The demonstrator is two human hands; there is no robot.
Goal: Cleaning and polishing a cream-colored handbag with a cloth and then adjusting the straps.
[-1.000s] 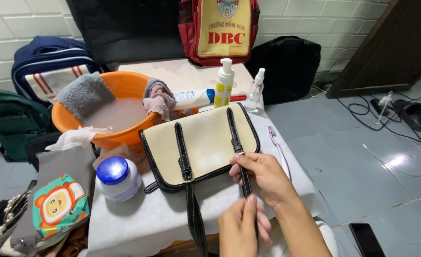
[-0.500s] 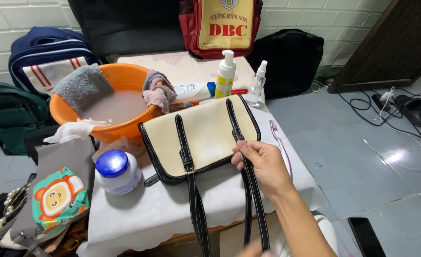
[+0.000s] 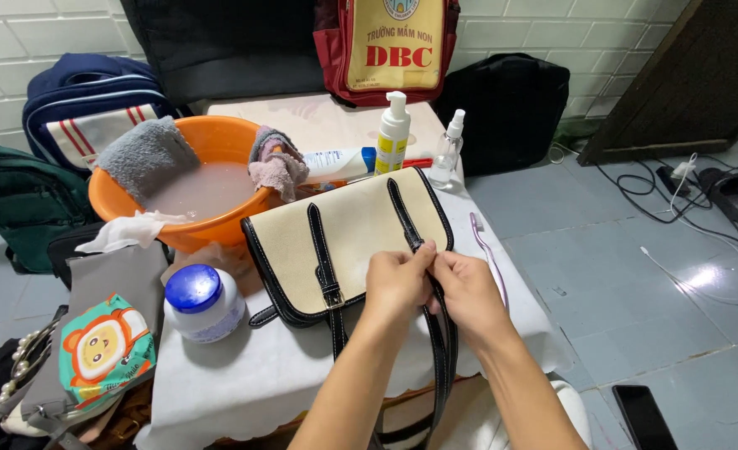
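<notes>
Cream canvas handbag (image 3: 348, 242) with black trim, flat on the cloth-covered bench (image 3: 244, 375), flap up, probably laid so to keep the straps within reach. Both hands at six o'clock of it, meeting on the right-hand black strap (image 3: 423, 250). Left hand (image 3: 398, 283) curled shut, pinching the strap near its buckle; right hand (image 3: 467, 292) likewise closed, fingertips on the same spot, as though steadying it. At ten o'clock, orange basin (image 3: 215, 137) of cloudy water, grey towel (image 3: 148, 154) draped on its rim. At twelve, white pump bottle (image 3: 392, 133) and clear spray bottle (image 3: 448, 154). At eight, blue-lidded jar (image 3: 202, 302). At three, toothbrush (image 3: 490, 258) just beside the bag.
</notes>
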